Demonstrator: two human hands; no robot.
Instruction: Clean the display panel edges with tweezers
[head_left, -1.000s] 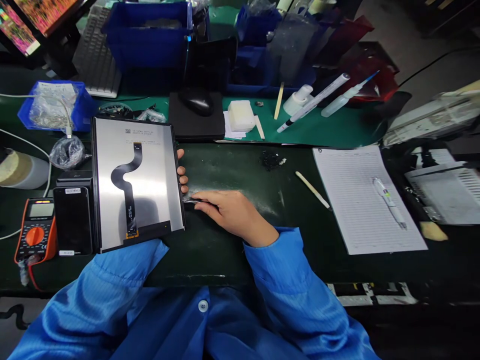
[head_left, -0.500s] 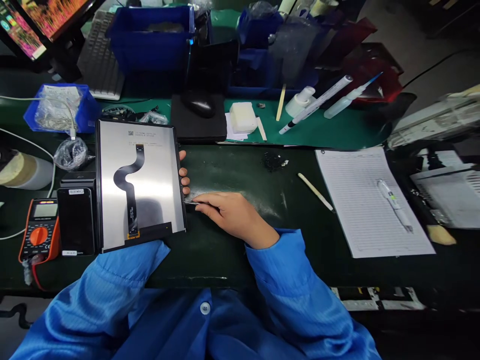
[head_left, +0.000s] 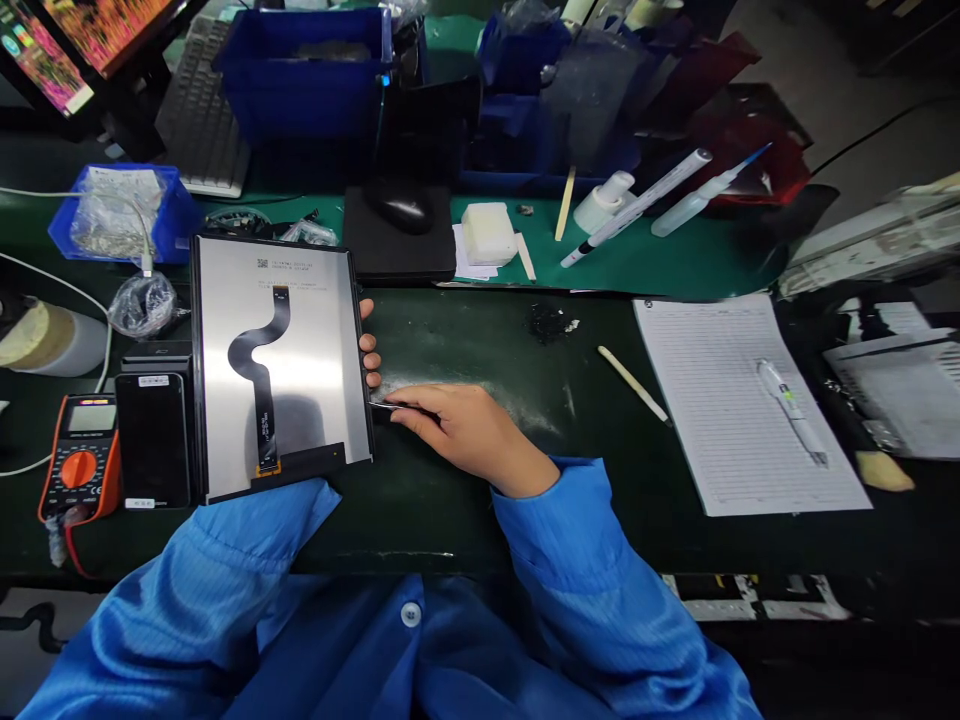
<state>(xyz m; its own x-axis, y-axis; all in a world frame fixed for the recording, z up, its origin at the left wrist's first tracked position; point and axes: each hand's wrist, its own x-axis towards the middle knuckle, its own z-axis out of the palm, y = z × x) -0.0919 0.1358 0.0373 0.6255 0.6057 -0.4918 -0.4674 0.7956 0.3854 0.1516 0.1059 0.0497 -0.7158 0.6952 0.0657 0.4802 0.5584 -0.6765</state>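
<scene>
A flat display panel (head_left: 315,330) with a silvery back and a curved black ribbon cable (head_left: 262,370) is held up at the left. My left hand (head_left: 369,345) grips it from beneath; only fingertips show past its right edge, and the palm is hidden. Beside that edge, my right hand (head_left: 457,425) pinches a thin metal tool (head_left: 384,405), whose tip meets the panel's lower right side. Whether the tip goes under the edge cannot be made out.
Left of the panel lie a black phone (head_left: 154,440) and an orange multimeter (head_left: 79,465). To the right are black scraps (head_left: 551,323), a pale stick (head_left: 634,384) and lined paper (head_left: 720,400) with a pen (head_left: 791,412). Behind sit a mouse (head_left: 401,205) and blue bins (head_left: 300,90).
</scene>
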